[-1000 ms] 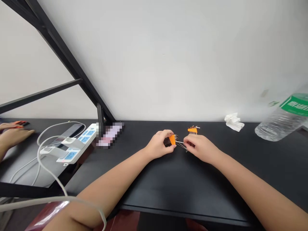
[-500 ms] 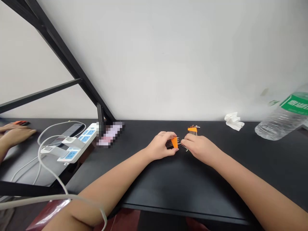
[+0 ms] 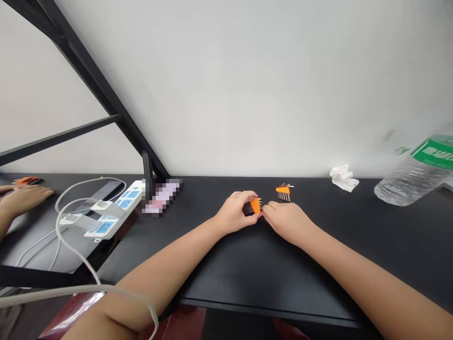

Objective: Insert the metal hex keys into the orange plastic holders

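Observation:
Between thumb and fingers of my left hand (image 3: 235, 215) is a hex key set (image 3: 255, 206), an orange holder with several dark keys through it. My right hand (image 3: 285, 221) is closed, its fingertips pinched against the short, bright key ends on the right side of that holder. The hex key in this pinch is mostly hidden by the fingers. Just beyond my right hand lies a second orange hex key set (image 3: 283, 191), flat on the black table (image 3: 244, 269), with nobody touching it.
A crumpled tissue (image 3: 344, 178) and a tilted plastic bottle (image 3: 412, 177) are on the right. To the left are a power strip (image 3: 120, 208) with white cables, a phone (image 3: 106, 191), a pixelated item (image 3: 163, 197) and a black frame post (image 3: 147, 165). Another person's hand (image 3: 30, 196) rests far left.
My right hand has moved left and slightly closer to me, up against the holder in my left hand. The protruding loose key ends now sit close to the holder; the second set is more exposed.

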A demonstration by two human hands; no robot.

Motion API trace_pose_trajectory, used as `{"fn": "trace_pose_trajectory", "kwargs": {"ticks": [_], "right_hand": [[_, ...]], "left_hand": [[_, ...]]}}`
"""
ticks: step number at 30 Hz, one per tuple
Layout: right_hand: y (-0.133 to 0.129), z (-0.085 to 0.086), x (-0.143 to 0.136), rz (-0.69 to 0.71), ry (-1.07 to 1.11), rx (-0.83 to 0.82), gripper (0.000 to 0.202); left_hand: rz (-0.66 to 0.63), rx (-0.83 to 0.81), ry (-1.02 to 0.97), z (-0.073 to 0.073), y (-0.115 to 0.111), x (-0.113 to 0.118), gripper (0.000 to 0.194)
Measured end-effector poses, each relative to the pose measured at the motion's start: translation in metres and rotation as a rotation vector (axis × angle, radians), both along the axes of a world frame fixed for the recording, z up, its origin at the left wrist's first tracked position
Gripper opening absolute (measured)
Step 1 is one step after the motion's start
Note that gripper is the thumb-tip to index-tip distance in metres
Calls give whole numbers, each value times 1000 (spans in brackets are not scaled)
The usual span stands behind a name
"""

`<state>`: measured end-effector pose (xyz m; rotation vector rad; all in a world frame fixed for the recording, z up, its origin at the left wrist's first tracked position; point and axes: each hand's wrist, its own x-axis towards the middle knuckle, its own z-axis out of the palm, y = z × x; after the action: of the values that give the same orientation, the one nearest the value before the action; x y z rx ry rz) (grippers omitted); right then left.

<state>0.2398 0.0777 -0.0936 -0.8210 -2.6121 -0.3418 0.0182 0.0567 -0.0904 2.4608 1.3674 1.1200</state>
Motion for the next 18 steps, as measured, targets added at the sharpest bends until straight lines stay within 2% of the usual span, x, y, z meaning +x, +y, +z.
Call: {"fn": "trace_pose_trajectory", "kwargs": {"ticks": [5, 10, 13, 18], "right_hand": [[-6, 5, 0, -59, -56, -49, 25], [5, 8, 12, -213, -22, -275, 16], [15, 5, 17, -241, -3, -440, 11], [20, 6, 18, -263, 2, -523, 14]], "left_hand": [[10, 0, 22, 2, 0, 0, 50], [59, -48, 3, -1, 4, -6, 50], [69, -76, -23, -4, 6, -8, 51], [67, -86, -10, -4, 7, -8, 50]]}}
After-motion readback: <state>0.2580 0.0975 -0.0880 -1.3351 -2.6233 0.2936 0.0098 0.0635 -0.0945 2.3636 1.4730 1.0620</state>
